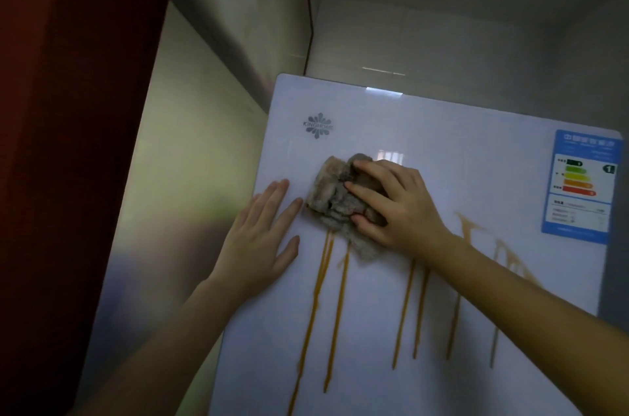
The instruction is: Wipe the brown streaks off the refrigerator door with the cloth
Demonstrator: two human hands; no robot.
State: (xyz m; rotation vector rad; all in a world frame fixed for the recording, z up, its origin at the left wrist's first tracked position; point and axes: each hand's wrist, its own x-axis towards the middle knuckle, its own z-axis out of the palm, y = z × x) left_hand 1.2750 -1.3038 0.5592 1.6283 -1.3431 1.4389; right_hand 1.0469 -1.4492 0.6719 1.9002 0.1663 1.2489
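The right hand (398,202) clamps a crumpled, nubbly grey cloth (335,201) against the glossy white refrigerator door (374,364), hiding the tops of thin brown streaks (337,320); the left hand (258,238) lies flat, fingers spread.

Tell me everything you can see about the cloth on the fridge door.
The cloth is a crumpled grey-beige rag, fuzzy like worn terry, with darker soiled patches. It is bunched up and pressed flat against the white refrigerator door, below the brand logo. The right hand lies spread over its right part, fingers pushing into the folds. Its lower edge sits on the tops of the brown streaks. The left hand rests on the door beside it, not touching it.
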